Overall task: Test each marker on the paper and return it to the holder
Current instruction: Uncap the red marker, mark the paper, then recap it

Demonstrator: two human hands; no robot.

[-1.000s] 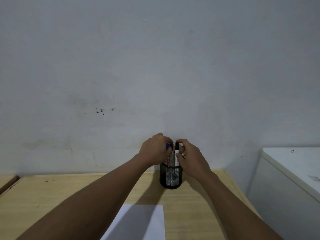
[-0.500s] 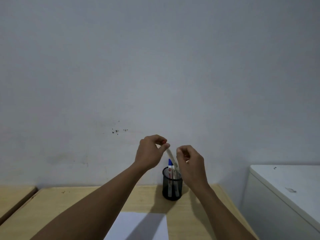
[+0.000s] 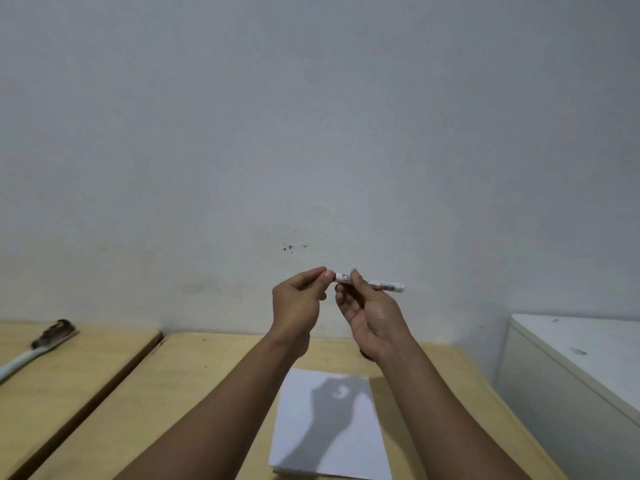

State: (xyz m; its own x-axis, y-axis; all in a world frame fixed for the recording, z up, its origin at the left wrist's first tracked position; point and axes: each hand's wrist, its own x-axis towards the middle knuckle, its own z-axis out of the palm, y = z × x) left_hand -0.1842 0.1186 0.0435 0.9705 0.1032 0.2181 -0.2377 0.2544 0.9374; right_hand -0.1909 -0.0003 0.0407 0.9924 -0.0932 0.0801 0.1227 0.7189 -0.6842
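A white marker (image 3: pixel 381 285) with a red cap lies level in the air in front of the wall, held between both hands. My left hand (image 3: pixel 298 303) pinches its red cap end. My right hand (image 3: pixel 370 315) grips the barrel near the middle, and the rest of the barrel sticks out to the right. A white sheet of paper (image 3: pixel 329 424) lies on the wooden table below, with the hands' shadow on it. The black mesh holder is almost wholly hidden behind my right wrist; only a dark sliver (image 3: pixel 365 355) shows.
The light wooden table (image 3: pixel 194 393) meets the grey wall. A second table (image 3: pixel 62 368) stands to the left across a dark gap and carries a long brush-like tool (image 3: pixel 38 344). A white cabinet (image 3: pixel 581 368) stands at the right.
Both hands lifted a marker out of the holder and turned it level above the paper. The view tilted down and left, and the holder went behind my right wrist.
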